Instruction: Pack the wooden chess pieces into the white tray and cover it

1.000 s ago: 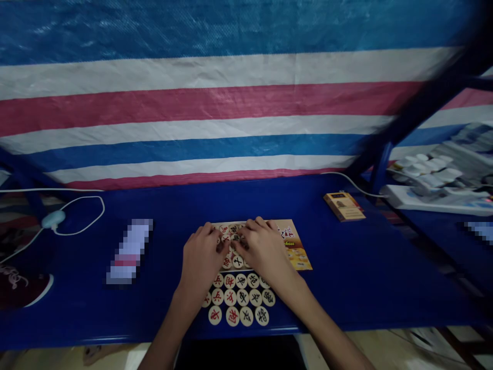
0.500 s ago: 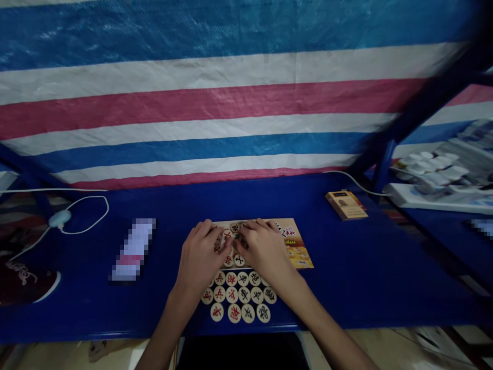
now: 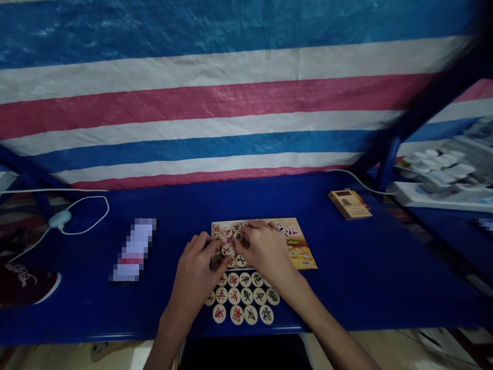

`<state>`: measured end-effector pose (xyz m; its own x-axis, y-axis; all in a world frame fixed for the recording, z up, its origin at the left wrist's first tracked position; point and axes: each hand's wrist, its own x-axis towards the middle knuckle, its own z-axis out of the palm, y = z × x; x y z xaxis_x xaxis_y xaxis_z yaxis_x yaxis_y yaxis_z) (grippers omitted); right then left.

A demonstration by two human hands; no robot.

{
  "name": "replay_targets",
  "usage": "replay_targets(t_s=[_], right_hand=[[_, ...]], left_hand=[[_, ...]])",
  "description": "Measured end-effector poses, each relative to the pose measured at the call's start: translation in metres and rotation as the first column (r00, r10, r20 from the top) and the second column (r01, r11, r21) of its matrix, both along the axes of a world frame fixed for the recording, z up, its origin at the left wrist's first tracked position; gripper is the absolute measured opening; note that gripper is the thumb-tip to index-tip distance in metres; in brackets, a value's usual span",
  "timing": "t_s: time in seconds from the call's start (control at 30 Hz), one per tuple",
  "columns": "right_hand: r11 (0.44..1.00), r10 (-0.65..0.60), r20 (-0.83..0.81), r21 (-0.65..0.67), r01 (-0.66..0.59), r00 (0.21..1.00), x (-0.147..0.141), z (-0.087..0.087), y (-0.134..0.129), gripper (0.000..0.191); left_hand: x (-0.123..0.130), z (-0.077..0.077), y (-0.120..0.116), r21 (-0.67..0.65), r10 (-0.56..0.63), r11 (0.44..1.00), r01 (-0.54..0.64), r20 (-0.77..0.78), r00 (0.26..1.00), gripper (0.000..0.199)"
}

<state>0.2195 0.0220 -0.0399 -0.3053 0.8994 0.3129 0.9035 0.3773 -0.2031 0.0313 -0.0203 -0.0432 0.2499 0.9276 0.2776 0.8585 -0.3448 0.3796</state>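
My left hand [image 3: 195,267] reaches over the left edge of an open chess box [image 3: 246,269], fingers curled at a round piece with a red character [image 3: 228,250]. Whether it grips that piece is unclear. My right hand [image 3: 265,250] bends over the right part of the box's pieces, its fingertips near a black-marked piece [image 3: 238,236]; what it holds is hidden. The yellow printed lid [image 3: 302,252] shows right of this hand. Below the box, rows of round pieces [image 3: 247,295] lie on the blue surface, red characters on the left and black on the right.
A blurred-out phone [image 3: 134,250] lies to the left, near a white cable with a round blue piece [image 3: 59,219] and a dark red shoe [image 3: 29,282]. At right are a small yellow box [image 3: 350,204] and a white power strip [image 3: 435,195].
My left hand has moved left and slightly down, uncovering pieces at the box's upper left. My right hand stays over the box. The view has shifted slightly.
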Motion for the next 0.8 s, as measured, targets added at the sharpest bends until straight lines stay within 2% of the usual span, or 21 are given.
replay_targets(t_s=[0.17,0.3,0.4,0.5,0.63,0.8], right_hand=[[1.0,0.024,-0.046,0.013,-0.023,0.999,0.011,0.015,-0.006,0.019],[0.993,0.107,-0.174,0.071,-0.096,0.979,0.03,0.023,-0.035,0.016],[0.975,0.222,-0.218,0.073,-0.211,0.95,0.039,0.017,-0.065,0.023],[0.965,0.262,-0.197,0.02,-0.263,0.945,0.04,0.008,-0.086,0.027],[0.961,0.271,-0.162,-0.015,-0.277,0.949,0.034,0.0,-0.092,0.029],[0.953,0.299,-0.202,0.016,-0.302,0.933,0.039,-0.003,-0.091,0.037]], left_hand=[[-0.003,0.006,-0.007,0.045,-0.002,0.999,-0.004,0.141,0.99,0.019],[-0.004,0.01,-0.03,0.089,-0.021,0.996,0.002,0.212,0.977,0.023],[-0.001,0.004,-0.051,0.113,-0.066,0.992,0.05,0.144,0.987,0.025],[0.002,-0.005,-0.063,0.101,-0.1,0.991,0.091,0.083,0.992,0.025],[0.004,-0.014,-0.063,0.11,-0.099,0.99,0.092,0.057,0.993,0.031],[-0.005,-0.017,-0.061,0.137,-0.114,0.986,0.1,0.095,0.989,0.037]])
